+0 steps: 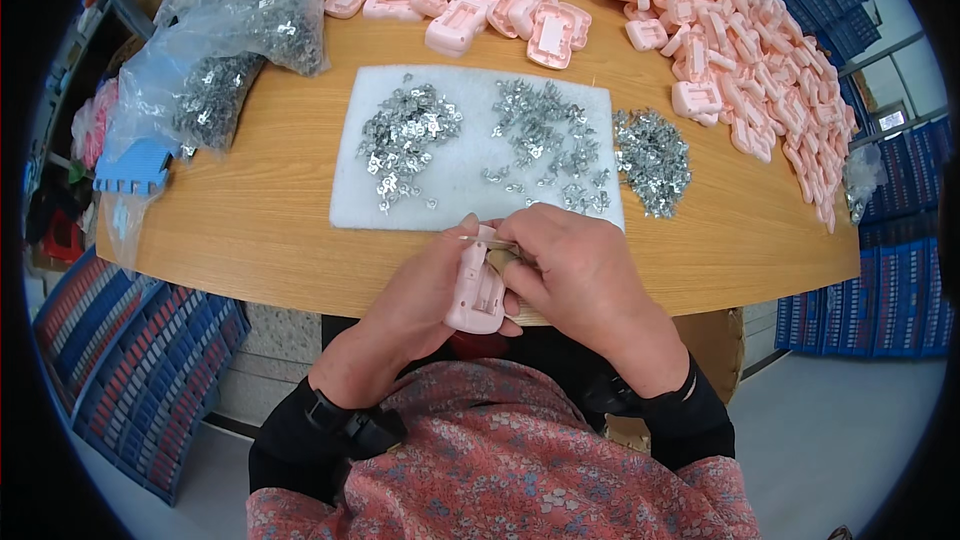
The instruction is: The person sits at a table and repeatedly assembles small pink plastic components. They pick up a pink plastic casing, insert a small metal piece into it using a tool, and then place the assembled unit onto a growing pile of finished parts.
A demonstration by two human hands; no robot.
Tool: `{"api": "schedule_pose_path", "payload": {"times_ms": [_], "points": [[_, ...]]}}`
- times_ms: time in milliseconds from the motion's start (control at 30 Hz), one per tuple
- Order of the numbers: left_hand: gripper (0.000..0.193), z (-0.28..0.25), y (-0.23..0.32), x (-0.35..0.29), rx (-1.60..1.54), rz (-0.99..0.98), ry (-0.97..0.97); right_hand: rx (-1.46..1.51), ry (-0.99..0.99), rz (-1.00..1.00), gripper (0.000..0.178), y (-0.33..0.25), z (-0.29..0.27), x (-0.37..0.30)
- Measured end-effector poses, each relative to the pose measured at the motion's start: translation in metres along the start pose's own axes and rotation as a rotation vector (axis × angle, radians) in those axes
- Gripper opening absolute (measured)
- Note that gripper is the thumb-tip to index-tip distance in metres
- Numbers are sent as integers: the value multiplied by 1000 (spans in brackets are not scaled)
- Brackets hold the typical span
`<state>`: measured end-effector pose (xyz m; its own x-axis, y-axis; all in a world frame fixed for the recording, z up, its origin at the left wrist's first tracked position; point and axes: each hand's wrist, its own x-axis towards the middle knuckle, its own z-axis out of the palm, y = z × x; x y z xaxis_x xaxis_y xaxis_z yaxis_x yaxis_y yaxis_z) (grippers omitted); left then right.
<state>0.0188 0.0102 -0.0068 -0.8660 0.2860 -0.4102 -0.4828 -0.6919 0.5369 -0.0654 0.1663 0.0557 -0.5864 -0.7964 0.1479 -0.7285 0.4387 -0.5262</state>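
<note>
My left hand (432,275) is closed around a pale pink plastic housing (476,302), held slightly tilted just off the near table edge. Its hollow side with an open compartment faces up. Over the housing's upper end, my right hand (575,265) pinches a thin metal tool (487,240), which looks like tweezers. The fingers partly hide the tool, and whether a small part sits at its tip cannot be made out. Beyond my hands lies a white foam mat (472,155) bearing a left heap of small metal clips (410,135) and a looser right heap (545,130).
Another pile of metal clips (655,162) lies on the wooden table (270,210), right of the mat. Pink housings (740,60) are heaped along the far and right sides. Clear bags of metal parts (285,20) and a blue toothed piece (135,168) are at the left.
</note>
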Motion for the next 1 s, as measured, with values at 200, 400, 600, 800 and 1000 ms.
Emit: {"api": "schedule_pose_path", "payload": {"times_ms": [200,400,600,800,1000], "points": [[55,13,8,-4,6,47,-5,556,-15,354,20,-1,-10,-5],[48,7,5,-6,345,97,91,1017,-137,480,22,22,6,-8],[40,3,5,-14,710,324,81,979,-137,521,21,25,12,-13],[41,16,10,-15,1290,415,183,942,-131,540,21,27,11,-17],[40,6,4,-10,621,278,131,1192,-33,504,20,24,5,-19]]}}
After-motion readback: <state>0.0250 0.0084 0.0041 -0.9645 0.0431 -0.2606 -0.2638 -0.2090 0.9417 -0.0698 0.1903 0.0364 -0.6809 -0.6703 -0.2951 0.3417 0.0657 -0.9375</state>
